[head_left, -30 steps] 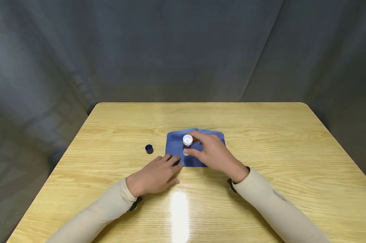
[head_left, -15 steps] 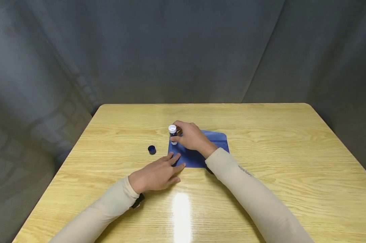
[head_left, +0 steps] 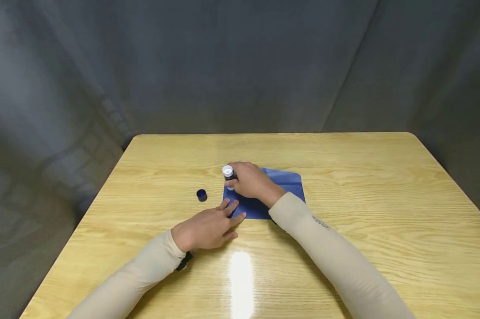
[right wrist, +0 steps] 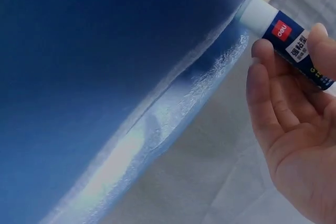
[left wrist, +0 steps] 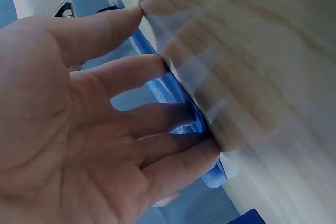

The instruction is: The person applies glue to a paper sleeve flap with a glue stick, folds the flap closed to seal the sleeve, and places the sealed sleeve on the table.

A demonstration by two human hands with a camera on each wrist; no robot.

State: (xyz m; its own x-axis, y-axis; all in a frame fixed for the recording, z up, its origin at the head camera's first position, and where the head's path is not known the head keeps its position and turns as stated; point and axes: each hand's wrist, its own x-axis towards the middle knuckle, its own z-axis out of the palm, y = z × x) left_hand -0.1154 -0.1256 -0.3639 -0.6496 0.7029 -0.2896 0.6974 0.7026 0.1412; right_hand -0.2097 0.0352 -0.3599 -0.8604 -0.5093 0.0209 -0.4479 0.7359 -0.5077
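Observation:
A blue envelope [head_left: 253, 207] lies on the table with its flap unfolded toward the far side. My right hand [head_left: 251, 180] grips a glue stick [head_left: 227, 171] upright, white base up, at the left end of the flap. In the right wrist view the glue stick [right wrist: 292, 40] meets the flap's crease, and a glossy, wrinkled band runs along the flap [right wrist: 173, 111]. With fingers spread and nearly straight, my left hand [head_left: 207, 228] rests on the envelope's near left corner. Its fingertips press the blue edge [left wrist: 181, 95] in the left wrist view.
To the left of the envelope, a small dark blue cap [head_left: 202, 195] stands on the wooden table [head_left: 363, 177], its hollow side up. Grey curtains [head_left: 240, 66] hang behind the table and at its sides.
My right hand has moved the glue stick leftward and away from me, from mid-left of the envelope to the flap's left end, and barely moved since. The left hand has stayed on the corner.

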